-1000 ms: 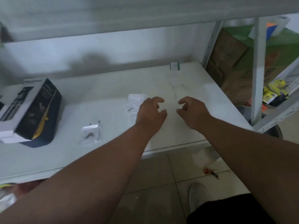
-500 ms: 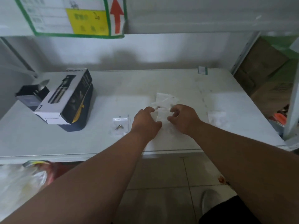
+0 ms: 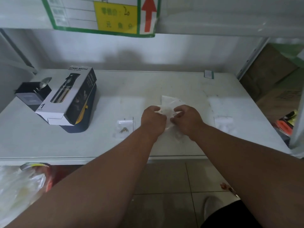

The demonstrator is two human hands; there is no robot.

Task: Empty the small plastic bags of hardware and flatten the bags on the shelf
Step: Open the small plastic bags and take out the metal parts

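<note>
A small clear plastic bag (image 3: 169, 104) lies mid-shelf on the white shelf (image 3: 49, 145). My left hand (image 3: 153, 120) and my right hand (image 3: 187, 119) both rest on it, fingers curled and pinching its near part from either side. What is inside this bag is hidden by the fingers. To the left of my left hand lies another small clear bag (image 3: 123, 127) with a metal hardware piece (image 3: 123, 130) in it, untouched. Flat clear bags (image 3: 222, 120) lie on the shelf to the right of my right hand.
A spray bottle box (image 3: 69, 97) lies on a dark blue case at the left, with a small black box (image 3: 31, 94) behind it. A small label (image 3: 209, 74) sits at the back right. Cardboard boxes (image 3: 269, 71) stand past the shelf's right post. The tiled floor lies below the front edge.
The view swung left and up. Both hands came together from above the bare shelf onto the clear bag and took hold of it.
</note>
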